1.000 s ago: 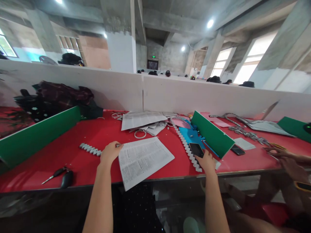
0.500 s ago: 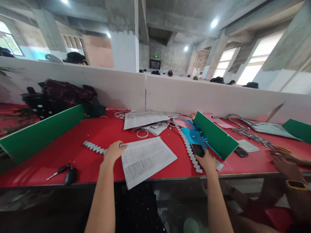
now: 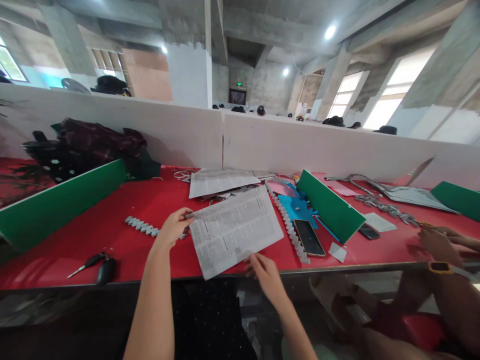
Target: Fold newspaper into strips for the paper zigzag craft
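Observation:
My left hand (image 3: 175, 227) pinches the upper left corner of a printed newspaper sheet (image 3: 236, 230), which is raised and tilted above the red table. My right hand (image 3: 264, 274) is at the sheet's lower edge with its fingers slightly apart; whether they touch the paper is hard to tell. To the right of the sheet lies a smartphone (image 3: 309, 238), beside a folded paper chain (image 3: 287, 220). A shorter zigzag paper strip (image 3: 144, 226) lies to the left, partly behind my left hand.
More paper sheets (image 3: 221, 181) are piled behind. Green dividers (image 3: 332, 207) stand at both sides; blue paper (image 3: 296, 207) leans near the right one. Keys (image 3: 107, 270) lie front left. At far right, another person's hands (image 3: 440, 242) work near a grey chain (image 3: 390, 209).
My right hand has let go of the phone, now flat on the table, and moved left to the newspaper sheet. The sheet has been lifted and shifted slightly up and right.

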`<state>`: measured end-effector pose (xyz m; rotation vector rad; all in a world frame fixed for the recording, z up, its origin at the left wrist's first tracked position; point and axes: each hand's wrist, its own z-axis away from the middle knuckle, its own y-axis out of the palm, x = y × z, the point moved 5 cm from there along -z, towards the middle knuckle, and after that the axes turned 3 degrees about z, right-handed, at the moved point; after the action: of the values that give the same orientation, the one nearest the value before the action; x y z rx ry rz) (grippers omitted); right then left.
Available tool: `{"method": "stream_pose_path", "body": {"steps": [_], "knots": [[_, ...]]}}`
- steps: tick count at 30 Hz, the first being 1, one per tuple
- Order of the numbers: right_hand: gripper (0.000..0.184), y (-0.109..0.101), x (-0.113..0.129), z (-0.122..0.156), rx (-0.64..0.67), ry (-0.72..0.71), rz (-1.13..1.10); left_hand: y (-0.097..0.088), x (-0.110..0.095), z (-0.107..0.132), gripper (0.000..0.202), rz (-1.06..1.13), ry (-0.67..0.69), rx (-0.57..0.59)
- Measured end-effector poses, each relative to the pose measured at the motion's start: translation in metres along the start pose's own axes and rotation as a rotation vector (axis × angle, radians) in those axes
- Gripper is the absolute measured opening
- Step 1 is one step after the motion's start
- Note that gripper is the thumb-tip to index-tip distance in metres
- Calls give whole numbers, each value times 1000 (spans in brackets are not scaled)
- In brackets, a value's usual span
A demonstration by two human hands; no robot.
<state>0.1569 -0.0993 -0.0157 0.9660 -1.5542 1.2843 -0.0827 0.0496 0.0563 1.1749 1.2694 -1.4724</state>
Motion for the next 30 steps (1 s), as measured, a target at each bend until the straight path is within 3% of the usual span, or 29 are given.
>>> {"method": "stream_pose_path", "body": {"steps": [3,6,10,12,14,18,20,22,24,27,30], "knots": [[39,24,-4,-9,-7,24,-64,1,-1,2,20,154,-52,-32],[47,22,-11,-26,-45,79,-199,7,2,2,18,256,-86,-75],[48,11,-23,-36,-61,94,-314,32,12,6,11,275,-100,-42],[47,2,-32,-34,-90,126,-375,47,19,11,9,101,-112,9],[46,-8,-38,-30,-107,161,-410,57,26,18,18,-245,-76,27],[42,-23,-42,-27,-53,212,-359,77,26,35,47,-839,185,9],[41,-24,-42,-29,-20,240,-314,97,27,44,53,-910,322,143],[39,-21,-41,-31,7,251,-257,119,29,54,57,-883,436,353],[38,-18,-40,-33,13,247,-206,133,29,62,60,-835,520,487],[39,-17,-39,-33,-5,249,-155,137,26,61,47,-805,554,473],[40,-20,-39,-31,-42,271,-145,128,23,52,31,-807,471,344]]}}
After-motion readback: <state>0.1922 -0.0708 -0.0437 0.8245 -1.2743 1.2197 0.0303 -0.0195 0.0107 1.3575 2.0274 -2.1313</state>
